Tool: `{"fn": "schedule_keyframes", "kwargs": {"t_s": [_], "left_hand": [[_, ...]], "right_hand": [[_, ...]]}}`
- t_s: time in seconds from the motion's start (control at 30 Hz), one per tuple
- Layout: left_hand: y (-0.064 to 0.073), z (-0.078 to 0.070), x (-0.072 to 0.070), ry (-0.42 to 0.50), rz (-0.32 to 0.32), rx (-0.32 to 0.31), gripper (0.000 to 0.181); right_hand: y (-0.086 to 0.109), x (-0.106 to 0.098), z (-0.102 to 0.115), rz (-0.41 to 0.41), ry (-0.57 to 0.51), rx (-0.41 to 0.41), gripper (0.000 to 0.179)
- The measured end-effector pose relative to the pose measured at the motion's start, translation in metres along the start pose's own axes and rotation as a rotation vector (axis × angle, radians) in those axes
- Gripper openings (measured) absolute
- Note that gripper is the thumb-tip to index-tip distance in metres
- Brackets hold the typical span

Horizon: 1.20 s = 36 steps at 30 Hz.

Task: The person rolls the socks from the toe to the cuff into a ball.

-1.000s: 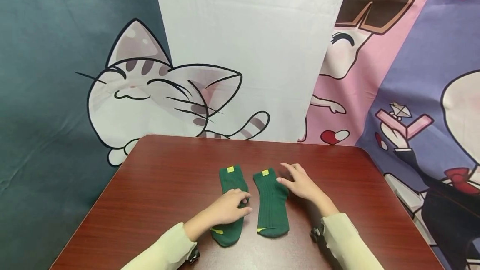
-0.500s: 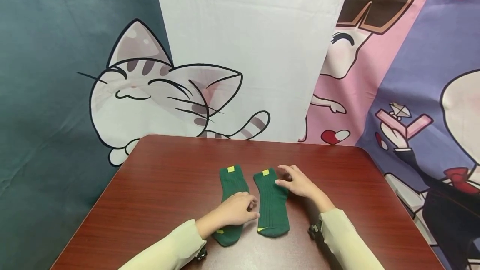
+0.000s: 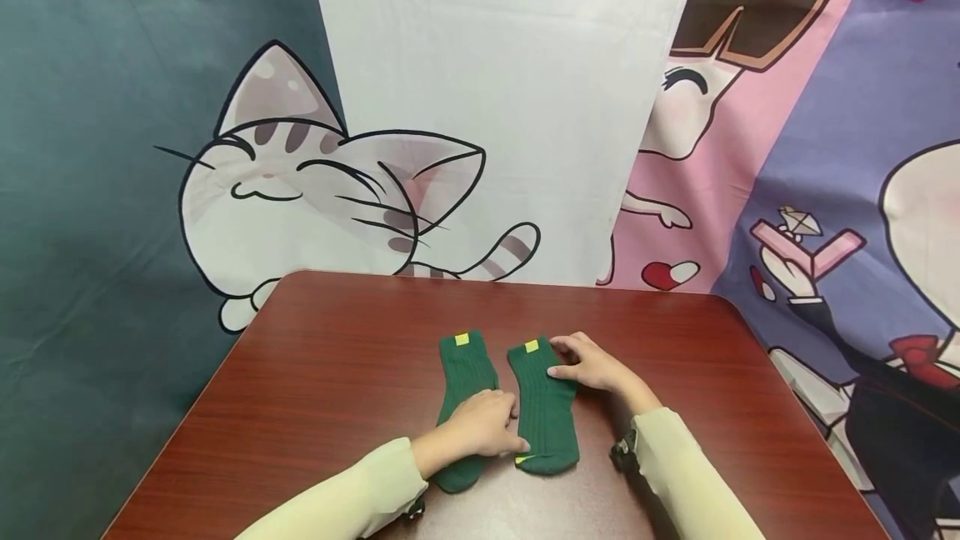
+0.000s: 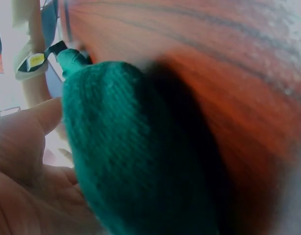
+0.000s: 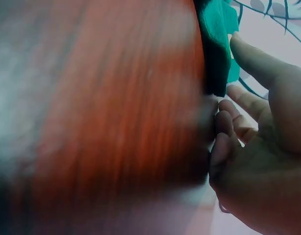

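Two dark green ribbed socks lie flat on the table, each with a yellow tab at the cuff. My left hand (image 3: 483,423) is above the left sock (image 3: 467,365), hiding its middle; its thumb and fingertips reach the left edge of the right sock (image 3: 546,415). In the left wrist view, the left sock (image 4: 111,127) fills the middle beside the hand's palm and thumb. At the right sock's upper right edge is my right hand (image 3: 592,363), thumb over the fabric and fingers loosely bent beside it. The right wrist view shows that sock (image 5: 216,39) near the thumb tip, fingertips close to the tabletop.
The reddish-brown wooden table (image 3: 337,357) has rounded far corners. Behind it hangs a cloth backdrop (image 3: 487,65) with a cartoon cat and cartoon figures. Both sleeves are pale, and a small dark device (image 3: 624,450) sits at the right wrist.
My left hand has moved right and slightly down, from the left sock's middle to the right sock's edge. My right hand has shifted slightly left, closer over its sock. Both socks stay put.
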<state>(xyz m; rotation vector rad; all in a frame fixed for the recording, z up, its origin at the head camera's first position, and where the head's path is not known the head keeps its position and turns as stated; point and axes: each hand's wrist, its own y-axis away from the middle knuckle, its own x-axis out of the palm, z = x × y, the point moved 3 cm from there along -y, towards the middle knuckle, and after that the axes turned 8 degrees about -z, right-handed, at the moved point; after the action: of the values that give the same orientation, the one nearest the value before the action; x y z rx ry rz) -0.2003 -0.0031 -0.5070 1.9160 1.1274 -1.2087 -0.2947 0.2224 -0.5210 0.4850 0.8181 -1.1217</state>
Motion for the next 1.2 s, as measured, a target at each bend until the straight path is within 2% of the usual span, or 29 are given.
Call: {"fn": "schedule_keyframes", "kwargs": {"t_s": [0.2,0.53,0.8,0.97,1.07,1.2], "left_hand": [[-0.003,-0.003,0.007,-0.037,-0.006,-0.029,0.041],[-0.004,-0.010,0.012,-0.083,-0.015,-0.061,0.032],[0.000,-0.013,0.013,-0.067,0.032,-0.013,0.029],[0.000,-0.015,0.010,-0.036,0.014,0.009,0.023],[-0.002,-0.013,0.008,-0.001,0.001,-0.020,0.020],[-0.003,-0.008,0.002,0.070,-0.008,-0.077,0.022]], "right_hand": [[-0.004,0.001,-0.002,0.049,-0.038,0.082,0.052],[-0.007,0.009,-0.002,0.022,-0.044,0.112,0.029],[-0.007,0.015,0.004,0.012,-0.048,0.127,0.020],[-0.008,0.010,0.007,0.001,-0.018,0.119,0.023],[-0.007,0.008,0.007,-0.018,-0.066,0.095,0.024],[-0.004,0.006,0.006,-0.049,-0.197,0.078,0.015]]}}
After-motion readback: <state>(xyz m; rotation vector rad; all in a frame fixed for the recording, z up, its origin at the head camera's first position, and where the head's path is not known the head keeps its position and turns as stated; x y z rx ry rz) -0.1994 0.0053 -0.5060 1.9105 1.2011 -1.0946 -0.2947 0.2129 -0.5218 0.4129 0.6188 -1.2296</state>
